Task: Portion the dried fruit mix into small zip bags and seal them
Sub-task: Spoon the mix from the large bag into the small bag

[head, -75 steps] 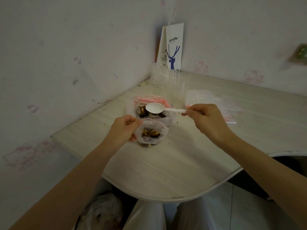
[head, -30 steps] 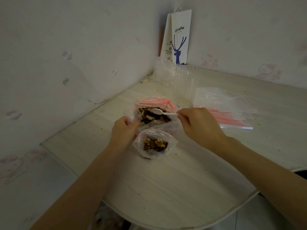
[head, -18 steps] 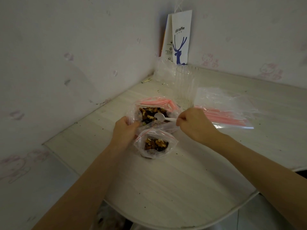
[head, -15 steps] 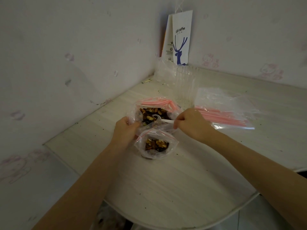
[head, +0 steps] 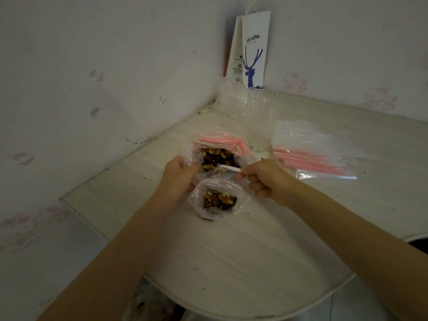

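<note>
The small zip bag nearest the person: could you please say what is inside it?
Dried fruit mix with walnut pieces lies in the small zip bag; what sits beneath that top layer is covered.

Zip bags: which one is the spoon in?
The larger far bag: the spoon dips into its mix. The small near bag holds only mix; the stacked bags lie flat, empty.

Dim, flat indoor light with soft shadows, a slightly soft picture, and wide-angle bending at the edges.
</note>
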